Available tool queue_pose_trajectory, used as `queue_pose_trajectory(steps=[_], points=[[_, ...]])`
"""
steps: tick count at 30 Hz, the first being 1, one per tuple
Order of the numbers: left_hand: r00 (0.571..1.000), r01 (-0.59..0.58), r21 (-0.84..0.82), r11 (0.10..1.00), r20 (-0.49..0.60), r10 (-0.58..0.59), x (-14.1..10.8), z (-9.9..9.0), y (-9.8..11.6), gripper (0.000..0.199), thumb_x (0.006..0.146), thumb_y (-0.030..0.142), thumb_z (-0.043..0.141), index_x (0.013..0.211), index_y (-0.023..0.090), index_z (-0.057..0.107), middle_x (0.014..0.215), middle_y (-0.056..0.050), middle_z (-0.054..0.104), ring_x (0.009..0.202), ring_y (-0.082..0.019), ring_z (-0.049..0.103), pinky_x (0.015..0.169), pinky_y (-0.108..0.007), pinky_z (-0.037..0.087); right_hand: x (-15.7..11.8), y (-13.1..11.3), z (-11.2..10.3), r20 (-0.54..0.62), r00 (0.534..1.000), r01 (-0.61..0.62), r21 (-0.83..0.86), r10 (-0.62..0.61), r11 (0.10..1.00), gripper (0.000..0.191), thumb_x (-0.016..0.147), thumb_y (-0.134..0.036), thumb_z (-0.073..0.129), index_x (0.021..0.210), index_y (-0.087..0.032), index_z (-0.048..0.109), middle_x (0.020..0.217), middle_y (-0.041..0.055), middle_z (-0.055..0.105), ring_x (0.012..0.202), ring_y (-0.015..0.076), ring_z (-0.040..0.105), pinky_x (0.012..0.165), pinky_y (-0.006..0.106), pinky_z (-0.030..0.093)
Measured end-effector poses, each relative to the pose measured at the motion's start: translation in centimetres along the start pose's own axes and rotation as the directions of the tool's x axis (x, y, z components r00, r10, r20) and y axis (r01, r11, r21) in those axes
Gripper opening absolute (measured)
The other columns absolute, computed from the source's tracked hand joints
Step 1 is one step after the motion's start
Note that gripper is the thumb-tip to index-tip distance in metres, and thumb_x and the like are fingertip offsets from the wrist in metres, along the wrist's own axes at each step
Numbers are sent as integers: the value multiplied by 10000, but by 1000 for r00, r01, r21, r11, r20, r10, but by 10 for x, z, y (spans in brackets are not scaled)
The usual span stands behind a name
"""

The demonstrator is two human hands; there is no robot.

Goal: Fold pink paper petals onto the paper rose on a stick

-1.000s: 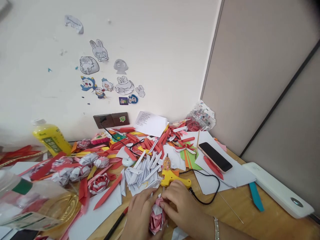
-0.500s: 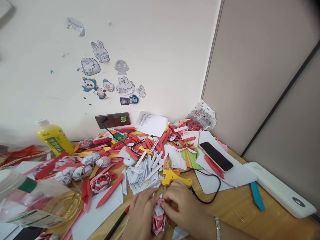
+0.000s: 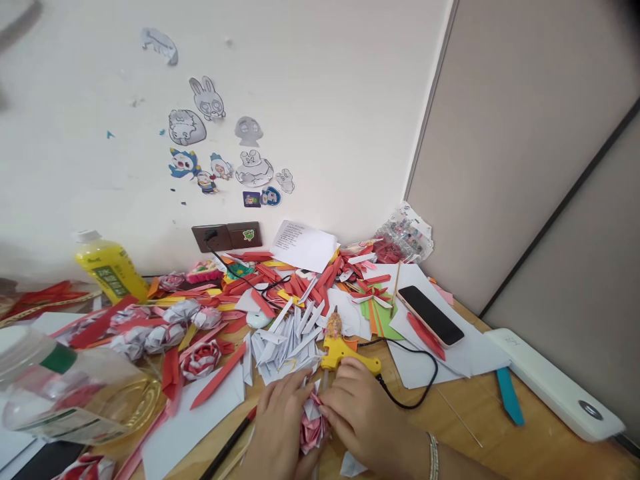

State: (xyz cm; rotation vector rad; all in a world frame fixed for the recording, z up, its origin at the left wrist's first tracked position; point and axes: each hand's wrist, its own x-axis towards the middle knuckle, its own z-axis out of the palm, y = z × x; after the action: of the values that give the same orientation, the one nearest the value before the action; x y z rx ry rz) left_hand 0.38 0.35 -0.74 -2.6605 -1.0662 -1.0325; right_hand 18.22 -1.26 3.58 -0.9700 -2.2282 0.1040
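Observation:
A pink-and-white folded paper rose [image 3: 312,427] is held low in front of me, near the bottom edge. Around its left side curls my left hand [image 3: 280,423], closed on it. My right hand [image 3: 357,407] pinches the rose's upper right petals between thumb and fingers; a bracelet circles that wrist. Just beyond the hands lies a yellow hot glue gun [image 3: 345,351], its nozzle pointing away and its black cord looping right. Behind it is a heap of folded white paper strips [image 3: 287,340]. Part of the rose is hidden by my fingers.
Left stand a clear plastic jar [image 3: 75,393] and a yellow bottle [image 3: 111,270]. Finished paper roses [image 3: 201,359] and red folded strips [image 3: 220,377] cover the left and back. A phone [image 3: 431,315] lies on paper at right, near a long white device [image 3: 555,385] and a black pen [image 3: 227,447].
The view has shifted slightly. My right hand's fingers have closed in more over the rose's top, and the rose has turned a little. Both hands keep hold of it.

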Motion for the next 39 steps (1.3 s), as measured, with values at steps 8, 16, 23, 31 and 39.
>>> queue_pose_trajectory(steps=[8, 16, 23, 31, 39], points=[[998, 46, -139, 989, -32, -51, 4, 2, 2, 431, 735, 242, 608, 1130, 202, 440, 1118, -140, 655, 1016, -291, 608, 786, -419, 521, 2, -2, -1, 21, 1000, 23, -69, -21, 997, 293, 935, -169, 308, 755, -166, 539, 656, 46, 536, 629, 185, 426, 696, 357, 371], [999, -11, -83, 996, -47, 8, -2, 8, -1, 597, 719, 147, 549, 1282, 152, 350, 1193, -187, 621, 1057, -303, 587, 812, -451, 506, 0, -3, -3, -58, 994, -88, 0, 88, 996, 197, 937, -241, 386, 810, -170, 518, 707, 29, 538, 674, 181, 442, 677, 329, 345], [990, -129, 110, 985, -35, 134, -7, 11, 1, 667, 714, -21, 478, 1336, 146, 303, 1269, -262, 567, 985, -275, 637, 747, -396, 508, 1, -3, 1, -103, 995, 1, -13, -2, 1000, 276, 973, -223, 324, 788, -176, 524, 722, 32, 542, 673, 177, 447, 654, 313, 343], [997, -72, 119, 990, -5, 73, 4, -7, 4, 432, 685, 111, 525, 1115, 148, 508, 1133, -225, 654, 984, -300, 651, 740, -398, 566, 1, 1, 0, -77, 988, -128, 107, 136, 986, 270, 974, -251, 362, 788, -181, 545, 736, 16, 565, 688, 162, 476, 630, 281, 346], [988, -125, 204, 971, -59, 140, 7, -12, 9, 317, 790, 221, 492, 1093, 128, 503, 920, -187, 733, 809, -260, 714, 654, -327, 589, 0, 0, 5, -128, 986, -105, 16, 106, 994, 328, 979, -252, 329, 752, -171, 552, 678, 20, 535, 639, 161, 457, 583, 283, 330]])
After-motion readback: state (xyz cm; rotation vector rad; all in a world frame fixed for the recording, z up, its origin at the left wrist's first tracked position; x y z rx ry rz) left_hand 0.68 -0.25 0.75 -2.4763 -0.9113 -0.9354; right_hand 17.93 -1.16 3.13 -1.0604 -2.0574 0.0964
